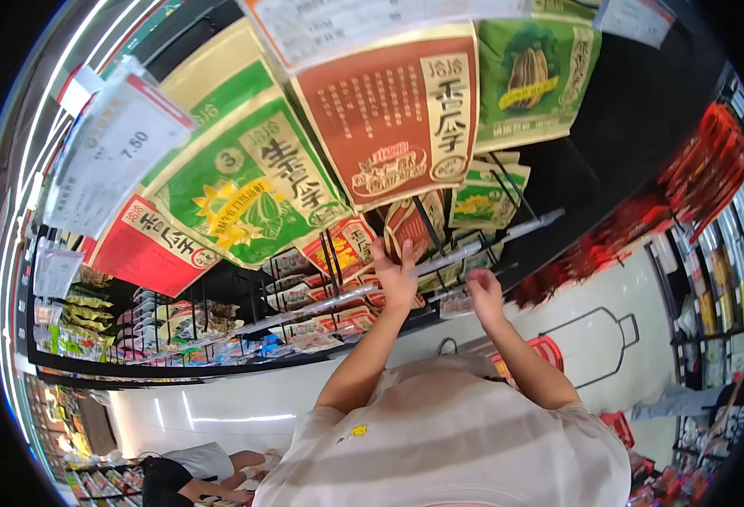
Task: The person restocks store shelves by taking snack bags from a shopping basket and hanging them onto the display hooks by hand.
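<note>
My left hand (395, 275) reaches up past a clear shelf rail (338, 299), its thumb and a finger at the lower edge of a tilted brown sunflower seed packet (414, 226). Its grip on that packet is partly hidden. Just under the rail's right part is my right hand (483, 294), fingers loosely bent, with no item visible in it. Above hang a larger brown seed packet (389, 118) and a green one (241, 186) with a yellow sunflower. Smaller green packets (483, 198) hang just right of the tilted one.
Price tags (122, 148) stick out at upper left. Small snack bags (169, 317) fill the lower hooks. Red packets (710, 173) hang at right. A red basket (545, 351) and a black-handled frame (608, 346) are on the floor side. Another person (190, 473) is at lower left.
</note>
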Available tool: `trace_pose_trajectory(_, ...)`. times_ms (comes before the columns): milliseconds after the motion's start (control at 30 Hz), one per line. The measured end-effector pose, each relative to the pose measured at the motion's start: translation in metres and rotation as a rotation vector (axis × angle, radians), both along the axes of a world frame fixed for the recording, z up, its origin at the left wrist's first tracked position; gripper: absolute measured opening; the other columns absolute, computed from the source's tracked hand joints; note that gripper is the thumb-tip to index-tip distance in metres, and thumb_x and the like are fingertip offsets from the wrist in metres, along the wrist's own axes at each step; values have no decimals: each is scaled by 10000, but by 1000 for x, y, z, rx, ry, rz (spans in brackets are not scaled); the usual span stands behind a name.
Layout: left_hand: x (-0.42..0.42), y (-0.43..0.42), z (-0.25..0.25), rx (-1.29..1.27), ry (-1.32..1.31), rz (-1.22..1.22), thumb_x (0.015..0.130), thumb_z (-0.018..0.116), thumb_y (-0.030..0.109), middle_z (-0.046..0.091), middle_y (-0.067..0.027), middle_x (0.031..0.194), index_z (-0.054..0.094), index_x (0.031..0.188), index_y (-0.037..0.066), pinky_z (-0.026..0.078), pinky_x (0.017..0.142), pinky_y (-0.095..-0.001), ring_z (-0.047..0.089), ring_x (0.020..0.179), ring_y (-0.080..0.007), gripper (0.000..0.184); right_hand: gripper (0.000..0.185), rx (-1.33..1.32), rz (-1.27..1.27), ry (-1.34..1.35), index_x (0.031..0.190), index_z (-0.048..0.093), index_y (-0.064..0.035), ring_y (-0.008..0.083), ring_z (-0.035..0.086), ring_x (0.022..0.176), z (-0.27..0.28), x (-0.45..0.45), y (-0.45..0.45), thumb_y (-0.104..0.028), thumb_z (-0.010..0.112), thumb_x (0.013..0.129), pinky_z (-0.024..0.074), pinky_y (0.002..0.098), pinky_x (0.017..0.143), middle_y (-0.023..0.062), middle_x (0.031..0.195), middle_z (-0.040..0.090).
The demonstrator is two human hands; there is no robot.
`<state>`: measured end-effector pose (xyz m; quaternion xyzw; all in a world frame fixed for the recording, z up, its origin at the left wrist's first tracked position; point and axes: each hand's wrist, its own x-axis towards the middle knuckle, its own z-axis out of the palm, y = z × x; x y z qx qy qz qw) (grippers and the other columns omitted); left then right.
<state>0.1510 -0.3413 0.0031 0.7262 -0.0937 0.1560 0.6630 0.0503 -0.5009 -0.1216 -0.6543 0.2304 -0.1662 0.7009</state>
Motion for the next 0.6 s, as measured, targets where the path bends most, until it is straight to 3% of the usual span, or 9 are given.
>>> trace_pose_trajectory(33, 7, 3, -24, 4, -33, 36, 924, 652, 226, 569, -133, 961, 435, 1119, -24, 451, 804, -329, 525, 861, -194, 384, 199, 118, -5, 98, 1034, 563, -12, 139, 584, 733, -5, -25, 0, -131, 592, 877, 469, 270, 642, 62, 877, 632)
trace_pose_trajectory(100, 3, 8, -25, 0, -62, 6, 924, 650, 218, 560, -119, 936, 434, 1118, -22, 449, 785, -327, 518, 835, -192, 377, 155, 191, -47, 277, 994, 582, -30, 140, 562, 648, -29, -69, 5, -130, 570, 876, 460, 273, 557, 48, 794, 618)
trace_pose_trajectory(200, -3, 15, -24, 33, -71, -17, 920, 644, 182, 540, -102, 977, 425, 1141, -15, 432, 796, -310, 506, 867, -175, 369, 210, 12, 14, 573, 991, 613, -17, 207, 632, 706, -77, -129, 6, -178, 585, 859, 510, 323, 630, 109, 855, 668)
trace_pose_trajectory(300, -6, 23, -36, -93, -7, -123, 914, 637, 142, 540, -116, 1096, 412, 1194, -12, 414, 855, -299, 506, 970, -176, 391, 314, -445, 57, 798, 1015, 635, -2, 275, 683, 843, -139, -208, 11, -244, 618, 816, 534, 374, 762, 183, 957, 693)
trace_pose_trajectory(400, -13, 38, -52, 5, -1, -121, 908, 614, 86, 535, -151, 1131, 408, 1238, -46, 426, 883, -329, 526, 994, -207, 411, 379, -349, -14, 1058, 1043, 641, -2, 298, 673, 979, -152, -296, 39, -278, 627, 784, 506, 383, 886, 225, 1004, 685)
trace_pose_trajectory(467, -29, 51, -68, -62, 28, -153, 906, 601, 66, 534, -166, 1153, 416, 1229, -53, 430, 910, -347, 538, 1013, -223, 390, 357, -440, -92, 1133, 1031, 643, -12, 286, 699, 832, -189, -372, 66, -267, 618, 783, 544, 382, 777, 198, 867, 702)
trace_pose_trajectory(500, -41, 65, -75, -55, 84, -226, 894, 586, 35, 531, -164, 1160, 424, 1209, -46, 431, 936, -352, 541, 1037, -227, 363, 346, -293, -110, 1162, 1029, 641, -16, 268, 694, 659, -237, -429, 78, -265, 592, 793, 558, 385, 647, 176, 750, 690)
trace_pose_trajectory(533, -53, 72, -95, -92, -16, -208, 877, 575, 8, 548, -144, 1117, 442, 1181, -36, 444, 915, -336, 560, 1007, -218, 335, 312, -269, -91, 1230, 969, 659, -28, 243, 654, 520, -244, -472, 98, -276, 575, 798, 545, 379, 542, 159, 678, 669)
trace_pose_trajectory(600, -93, 98, -119, 7, 39, -264, 854, 573, -13, 584, -118, 1006, 490, 1124, -29, 478, 833, -329, 593, 912, -216, 283, 284, -178, -20, 1430, 879, 677, -33, 283, 682, 614, -215, -524, 142, -282, 568, 798, 556, 401, 611, 176, 701, 675)
